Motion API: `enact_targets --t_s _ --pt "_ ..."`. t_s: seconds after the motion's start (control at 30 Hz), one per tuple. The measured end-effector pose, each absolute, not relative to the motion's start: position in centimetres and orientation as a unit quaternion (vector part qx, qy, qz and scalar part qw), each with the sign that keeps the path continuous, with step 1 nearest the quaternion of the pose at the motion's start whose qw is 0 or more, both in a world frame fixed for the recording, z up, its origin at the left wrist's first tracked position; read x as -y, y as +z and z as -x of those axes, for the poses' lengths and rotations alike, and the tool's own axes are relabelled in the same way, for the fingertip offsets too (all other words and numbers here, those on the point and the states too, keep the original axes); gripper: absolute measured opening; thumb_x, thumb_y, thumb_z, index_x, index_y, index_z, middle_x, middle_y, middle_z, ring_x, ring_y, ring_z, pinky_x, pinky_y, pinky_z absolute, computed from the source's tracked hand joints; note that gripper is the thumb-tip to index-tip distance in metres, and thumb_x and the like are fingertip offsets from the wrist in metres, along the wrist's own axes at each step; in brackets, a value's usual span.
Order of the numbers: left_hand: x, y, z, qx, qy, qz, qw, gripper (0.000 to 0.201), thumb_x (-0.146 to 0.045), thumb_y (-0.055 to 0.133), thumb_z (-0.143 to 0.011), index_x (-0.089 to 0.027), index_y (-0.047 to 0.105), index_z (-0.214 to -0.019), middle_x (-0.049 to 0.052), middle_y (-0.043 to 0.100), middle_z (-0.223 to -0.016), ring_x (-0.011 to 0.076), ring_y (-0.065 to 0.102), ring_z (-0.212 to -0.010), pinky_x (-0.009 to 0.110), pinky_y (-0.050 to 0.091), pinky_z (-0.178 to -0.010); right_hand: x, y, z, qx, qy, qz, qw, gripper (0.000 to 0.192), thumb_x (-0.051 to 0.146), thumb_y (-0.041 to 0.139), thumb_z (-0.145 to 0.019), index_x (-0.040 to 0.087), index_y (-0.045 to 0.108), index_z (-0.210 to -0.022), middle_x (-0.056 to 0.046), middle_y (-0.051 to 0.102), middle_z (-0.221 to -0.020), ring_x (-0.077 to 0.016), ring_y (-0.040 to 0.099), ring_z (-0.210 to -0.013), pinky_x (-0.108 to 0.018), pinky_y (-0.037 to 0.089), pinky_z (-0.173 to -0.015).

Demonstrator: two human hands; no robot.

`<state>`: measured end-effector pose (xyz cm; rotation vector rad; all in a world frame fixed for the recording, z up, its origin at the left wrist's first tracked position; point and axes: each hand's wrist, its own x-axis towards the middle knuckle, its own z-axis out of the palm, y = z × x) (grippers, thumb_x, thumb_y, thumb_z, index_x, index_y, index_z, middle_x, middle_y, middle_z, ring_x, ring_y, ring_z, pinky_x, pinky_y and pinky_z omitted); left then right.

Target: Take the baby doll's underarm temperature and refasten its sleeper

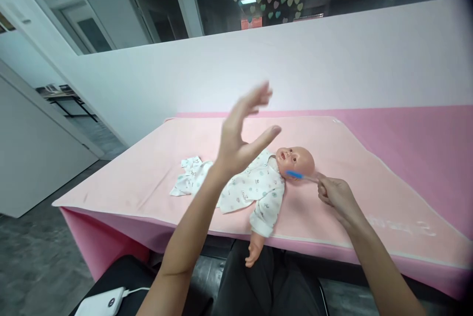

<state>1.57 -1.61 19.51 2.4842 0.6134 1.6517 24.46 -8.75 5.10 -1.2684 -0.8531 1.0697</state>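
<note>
Am seeing left hand hovering above doll, fingers released, spread, touching nothing. Right hand at 3 o'clock of doll head, fingers pinching blue swab, tip touching doll cheek. Doll lying face-up on pink bench, one arm overhanging near edge.

A baby doll lies on its back near the front edge of the pink counter, its bald head toward the right and its face turned up. It wears a white patterned top, and one bare arm hangs over the counter's edge. A thin stick with a blue tip is pinched in the right hand, the blue end touching the doll's cheek.
</note>
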Motion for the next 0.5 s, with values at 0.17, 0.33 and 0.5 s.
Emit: enact_targets --t_s 0.17,0.33,0.5 --pt "-2.6 7.5 -3.4 -0.376 0.405 -0.833 -0.003 0.025 -0.036 0.047 -0.086 -0.016 0.062 -0.092 0.007 0.063 -0.087 0.0185 0.059 -0.087 0.036 0.048 -0.078 8.9 4.0 -24.4 0.418 0.377 0.617 0.55 0.052 0.058 0.057 -0.069 0.021 0.033 -0.041 0.008 0.023 -0.037 -0.004 0.018 -0.035 -0.022 0.012 -0.038" --pt "-2.4 2.2 -3.1 -0.397 0.381 -0.831 -0.077 0.025 -0.028 0.038 -0.089 -0.02 0.061 -0.095 0.006 0.06 -0.093 0.0197 0.056 -0.09 0.04 0.042 -0.077 8.9 1.3 -25.5 0.52 0.18 0.73 0.405 0.051 0.052 0.043 -0.079 0.02 0.037 -0.041 0.004 0.03 -0.039 -0.0091 0.031 -0.039 -0.023 0.02 -0.043" --pt "-1.7 2.3 -2.9 -0.368 0.381 -0.842 -0.104 0.022 -0.023 0.042 -0.089 -0.022 0.062 -0.096 0.004 0.062 -0.096 0.0186 0.056 -0.091 0.039 0.04 -0.08 8.8 -1.5 -26.1 0.511 -0.04 0.824 0.243 0.042 0.042 0.04 -0.086 0.017 0.061 -0.06 -0.006 0.058 -0.062 -0.0124 0.044 -0.046 -0.025 0.023 -0.046"
